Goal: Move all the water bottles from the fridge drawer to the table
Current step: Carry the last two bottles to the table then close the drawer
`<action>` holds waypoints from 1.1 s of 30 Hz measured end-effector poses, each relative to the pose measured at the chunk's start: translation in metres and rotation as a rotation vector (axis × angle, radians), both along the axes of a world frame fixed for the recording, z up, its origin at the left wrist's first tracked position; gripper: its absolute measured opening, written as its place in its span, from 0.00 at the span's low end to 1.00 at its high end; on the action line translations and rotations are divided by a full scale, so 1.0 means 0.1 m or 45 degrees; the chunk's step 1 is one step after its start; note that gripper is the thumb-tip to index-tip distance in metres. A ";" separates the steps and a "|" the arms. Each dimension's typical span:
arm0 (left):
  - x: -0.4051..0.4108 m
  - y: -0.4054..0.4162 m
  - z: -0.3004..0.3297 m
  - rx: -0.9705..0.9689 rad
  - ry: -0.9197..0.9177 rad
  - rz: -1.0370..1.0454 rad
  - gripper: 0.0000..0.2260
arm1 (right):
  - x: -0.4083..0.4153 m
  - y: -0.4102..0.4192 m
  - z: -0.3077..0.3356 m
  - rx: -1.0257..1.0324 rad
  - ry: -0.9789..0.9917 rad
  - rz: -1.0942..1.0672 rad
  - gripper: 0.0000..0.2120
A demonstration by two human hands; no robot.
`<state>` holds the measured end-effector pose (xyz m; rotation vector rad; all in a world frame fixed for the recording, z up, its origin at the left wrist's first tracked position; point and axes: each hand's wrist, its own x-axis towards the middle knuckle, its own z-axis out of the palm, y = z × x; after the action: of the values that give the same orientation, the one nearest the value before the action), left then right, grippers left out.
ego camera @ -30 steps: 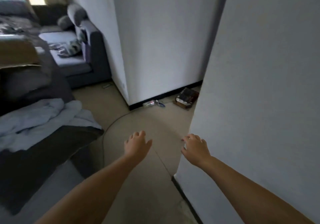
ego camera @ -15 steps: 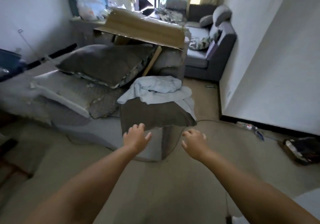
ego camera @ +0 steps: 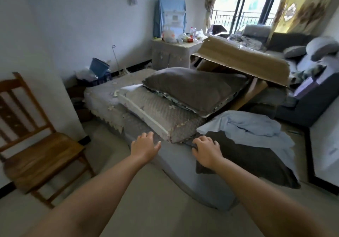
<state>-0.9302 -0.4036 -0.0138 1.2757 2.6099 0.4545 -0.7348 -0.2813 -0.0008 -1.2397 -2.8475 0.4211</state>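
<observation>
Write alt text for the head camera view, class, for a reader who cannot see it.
Two bare arms reach forward, the left hand and right hand open and empty above a low grey mattress piled with cushions, a blue cloth and cardboard. A wooden chair stands at left, a dark sofa at right; no fridge shows.

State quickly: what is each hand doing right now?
Left hand: open, fingers relaxed, holding nothing.
Right hand: open, fingers loosely curled, holding nothing.
</observation>
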 end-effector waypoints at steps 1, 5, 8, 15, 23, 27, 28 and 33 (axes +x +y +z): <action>-0.16 -0.09 -0.02 -0.001 -0.013 0.042 0.22 | -0.19 -0.03 -0.01 0.001 -0.015 0.039 0.17; -0.73 -0.43 -0.11 0.004 -0.060 0.210 0.20 | -0.94 -0.14 -0.04 0.008 -0.073 0.195 0.16; -1.06 -0.64 -0.19 -0.006 -0.079 0.336 0.21 | -1.47 -0.20 -0.08 -0.005 -0.135 0.297 0.17; -1.99 -1.01 -0.29 -0.001 -0.081 0.603 0.20 | -2.84 -0.23 -0.22 0.004 -0.131 0.576 0.21; -3.17 -1.38 -0.17 0.029 -0.046 1.010 0.18 | -4.62 -0.39 -0.16 0.026 -0.091 0.935 0.21; -3.44 -1.75 -0.23 0.060 -0.113 1.242 0.18 | -5.42 -0.76 -0.15 0.007 -0.114 1.166 0.20; -3.45 -1.86 -0.26 0.043 -0.132 1.289 0.19 | -5.56 -0.88 -0.18 0.000 -0.124 1.215 0.20; -3.54 -2.74 -0.29 0.012 -0.239 1.623 0.21 | -6.19 -1.87 -0.33 0.018 -0.143 1.549 0.18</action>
<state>-1.2838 -0.6780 -0.0432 -0.5821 2.8774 0.6767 -1.3537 -0.4688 -0.0334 0.6399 -3.3062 0.2906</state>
